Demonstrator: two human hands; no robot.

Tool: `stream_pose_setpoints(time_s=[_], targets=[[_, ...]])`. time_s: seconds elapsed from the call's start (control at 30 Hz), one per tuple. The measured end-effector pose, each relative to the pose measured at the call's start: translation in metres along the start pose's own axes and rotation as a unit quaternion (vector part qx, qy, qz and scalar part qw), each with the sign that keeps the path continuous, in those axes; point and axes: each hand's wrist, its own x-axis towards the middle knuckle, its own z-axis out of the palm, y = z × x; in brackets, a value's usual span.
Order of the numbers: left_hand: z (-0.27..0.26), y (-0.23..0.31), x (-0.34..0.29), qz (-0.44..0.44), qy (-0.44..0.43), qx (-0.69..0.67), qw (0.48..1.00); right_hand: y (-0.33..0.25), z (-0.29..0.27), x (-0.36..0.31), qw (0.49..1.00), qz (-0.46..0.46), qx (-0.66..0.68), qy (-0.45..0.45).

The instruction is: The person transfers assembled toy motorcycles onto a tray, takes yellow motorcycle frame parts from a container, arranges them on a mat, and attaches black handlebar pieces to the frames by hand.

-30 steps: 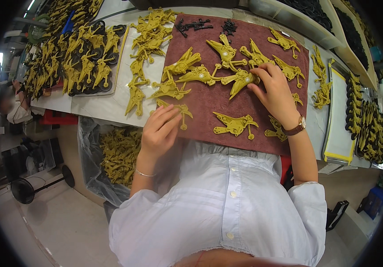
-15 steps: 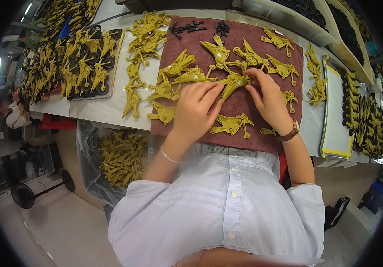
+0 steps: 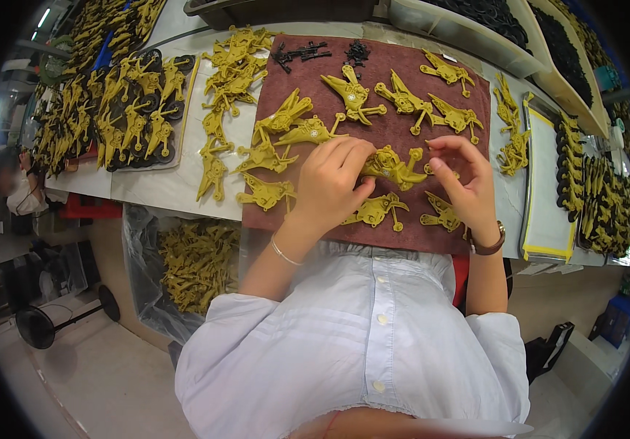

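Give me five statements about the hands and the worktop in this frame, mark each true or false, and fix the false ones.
1. The left hand grips a yellow part. True.
2. The watch is on the left wrist. False: it is on the right wrist.
3. Small black pieces lie near the far edge of the cloth. True.
4. The cloth is bright blue. False: it is dark red.
5. The plastic bag of yellow parts sits on the tabletop. False: it is below the tabletop's edge, on the person's left.
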Motion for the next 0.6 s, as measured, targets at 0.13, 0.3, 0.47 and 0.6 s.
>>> stream_pose_setpoints(time_s=[0.13,0.3,0.47,0.6], targets=[[-0.007,0.009,0.001,0.045,0.015,-0.027,0.999,-0.011,0.001,-0.007,0.973,0.028,0.155,-0.17],[-0.016,0.022,-0.003,0.022,-0.008,-0.062,0.998,-0.019,0.006,-0.011,0.986,-0.095,-0.036,-0.135],[-0.037,0.039,-0.004,0.04,0.0,-0.176,0.984,-0.03,0.018,-0.025,0.976,-0.171,-0.108,-0.077],[-0.029,0.038,-0.009,0.073,0.005,-0.163,0.984,-0.031,0.028,-0.031,0.971,-0.191,-0.137,-0.048]])
